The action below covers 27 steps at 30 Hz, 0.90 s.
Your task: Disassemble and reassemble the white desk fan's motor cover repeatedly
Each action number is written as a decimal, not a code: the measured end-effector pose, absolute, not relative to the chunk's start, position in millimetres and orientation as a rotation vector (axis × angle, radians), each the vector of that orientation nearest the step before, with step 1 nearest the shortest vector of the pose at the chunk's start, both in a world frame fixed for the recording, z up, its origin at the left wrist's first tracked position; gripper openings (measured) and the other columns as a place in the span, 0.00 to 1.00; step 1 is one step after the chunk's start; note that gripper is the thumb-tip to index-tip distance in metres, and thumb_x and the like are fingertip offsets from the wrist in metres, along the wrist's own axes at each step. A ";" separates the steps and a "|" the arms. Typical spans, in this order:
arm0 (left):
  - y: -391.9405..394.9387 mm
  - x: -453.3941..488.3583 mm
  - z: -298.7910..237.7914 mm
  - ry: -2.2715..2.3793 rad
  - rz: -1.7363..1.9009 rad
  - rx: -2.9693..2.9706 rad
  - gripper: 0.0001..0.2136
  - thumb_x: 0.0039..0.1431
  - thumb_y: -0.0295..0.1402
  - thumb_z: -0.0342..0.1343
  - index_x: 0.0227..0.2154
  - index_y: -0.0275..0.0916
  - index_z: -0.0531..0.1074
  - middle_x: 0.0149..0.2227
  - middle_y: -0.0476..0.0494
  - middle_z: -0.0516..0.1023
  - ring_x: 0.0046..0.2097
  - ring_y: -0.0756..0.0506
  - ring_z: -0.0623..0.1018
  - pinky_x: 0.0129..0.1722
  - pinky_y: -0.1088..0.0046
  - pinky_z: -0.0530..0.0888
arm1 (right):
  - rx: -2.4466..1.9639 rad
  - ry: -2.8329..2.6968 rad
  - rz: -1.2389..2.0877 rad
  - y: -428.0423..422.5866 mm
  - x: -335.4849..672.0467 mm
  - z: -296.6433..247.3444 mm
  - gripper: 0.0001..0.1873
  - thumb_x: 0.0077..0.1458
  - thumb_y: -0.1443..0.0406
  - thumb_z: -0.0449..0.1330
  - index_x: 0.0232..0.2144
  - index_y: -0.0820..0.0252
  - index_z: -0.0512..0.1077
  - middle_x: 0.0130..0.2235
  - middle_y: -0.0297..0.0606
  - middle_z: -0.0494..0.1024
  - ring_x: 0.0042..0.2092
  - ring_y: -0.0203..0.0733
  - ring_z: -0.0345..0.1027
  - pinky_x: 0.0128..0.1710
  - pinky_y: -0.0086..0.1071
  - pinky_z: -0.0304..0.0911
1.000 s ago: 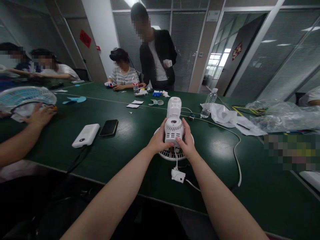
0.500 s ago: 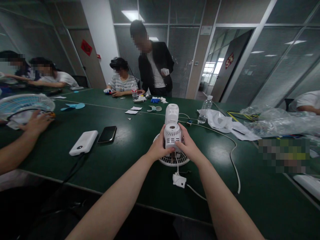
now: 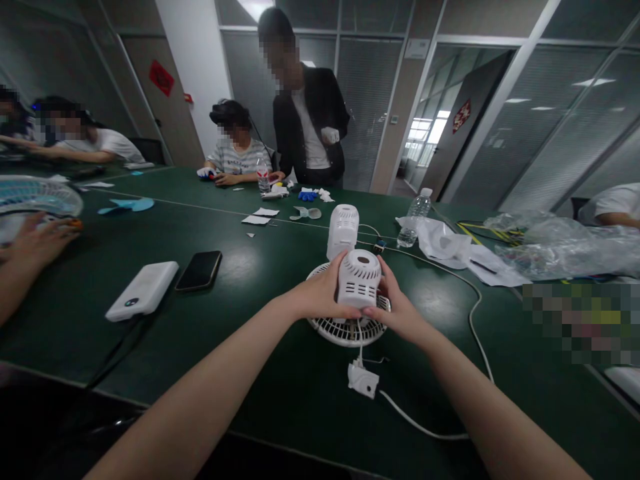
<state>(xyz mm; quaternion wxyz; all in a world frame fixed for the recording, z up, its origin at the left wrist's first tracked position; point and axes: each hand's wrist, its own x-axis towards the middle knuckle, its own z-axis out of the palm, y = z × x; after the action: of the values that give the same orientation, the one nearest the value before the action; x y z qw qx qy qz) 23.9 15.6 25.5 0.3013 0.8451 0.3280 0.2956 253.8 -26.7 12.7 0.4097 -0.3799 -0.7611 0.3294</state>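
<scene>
While both hands closed around it, the white motor housing (image 3: 358, 279) sat just below the centre of the frame. The left hand (image 3: 320, 297) cupped its left side with curled fingers and the right hand (image 3: 395, 310) pressed against its right side, thumb near the top. The housing was tilted, its vented face toward the camera, directly over a round white fan grille (image 3: 345, 331) that lay flat on the green surface (image 3: 270, 280). Whether the two were joined or only held together could not be told.

Judging by how the parts lay, the fan looked only partly put together. No blade and no second grille were on it. A thin wire ran down from the housing to a small white switch box (image 3: 363, 380) lying loose toward the bottom of the frame. A white power cord (image 3: 475, 313) trailed off to the right. Just behind the housing stood a white fan stand (image 3: 343, 229), apart from it. A pale fan blade (image 3: 303, 213) lay farther up the frame, well apart.

Left of centre lay a white power bank (image 3: 141, 291) beside a black phone (image 3: 199, 270). A water bottle (image 3: 414, 217) and crumpled plastic bags (image 3: 560, 243) filled the right. At the far left edge a co-worker's hand (image 3: 35, 240) rested by another grille (image 3: 35, 197).
</scene>
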 end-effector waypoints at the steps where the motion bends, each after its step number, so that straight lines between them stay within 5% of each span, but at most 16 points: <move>1: 15.9 22.4 25.8 0.839 0.798 2.241 0.60 0.37 0.47 0.69 0.67 0.44 0.34 0.64 0.30 0.58 0.60 0.26 0.65 0.56 0.41 0.64 | -0.962 -1.904 0.804 -27.4 251.9 9.6 0.57 0.50 0.56 0.66 0.67 0.49 0.31 0.64 0.49 0.58 0.62 0.54 0.58 0.60 0.58 0.54; 10: 9.5 16.0 4.4 0.854 0.857 2.240 0.62 0.36 0.47 0.70 0.67 0.45 0.32 0.67 0.31 0.49 0.65 0.27 0.57 0.61 0.41 0.56 | -1.091 -1.955 0.522 -36.9 242.4 -9.8 0.55 0.48 0.55 0.66 0.67 0.51 0.36 0.68 0.48 0.48 0.67 0.58 0.45 0.64 0.60 0.44; 19: 12.1 13.0 5.4 0.930 0.739 2.267 0.65 0.36 0.49 0.70 0.66 0.44 0.25 0.69 0.33 0.43 0.68 0.30 0.50 0.64 0.45 0.50 | -1.163 -1.962 0.564 -35.2 246.0 -14.2 0.51 0.53 0.55 0.63 0.67 0.48 0.34 0.69 0.43 0.46 0.67 0.55 0.44 0.65 0.56 0.44; 27: 15.5 10.7 4.7 0.950 0.721 2.240 0.63 0.36 0.49 0.69 0.67 0.45 0.29 0.69 0.33 0.44 0.67 0.28 0.49 0.64 0.42 0.49 | -1.171 -2.009 0.589 -31.0 252.0 -16.9 0.52 0.52 0.53 0.63 0.67 0.48 0.34 0.69 0.43 0.46 0.67 0.57 0.44 0.64 0.57 0.43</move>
<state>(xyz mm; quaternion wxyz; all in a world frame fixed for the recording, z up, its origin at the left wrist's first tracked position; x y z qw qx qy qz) 10.7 15.5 4.7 0.2973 0.8427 0.3575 0.2714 252.0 -31.0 -16.9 0.3628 -0.4548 -0.7805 0.2289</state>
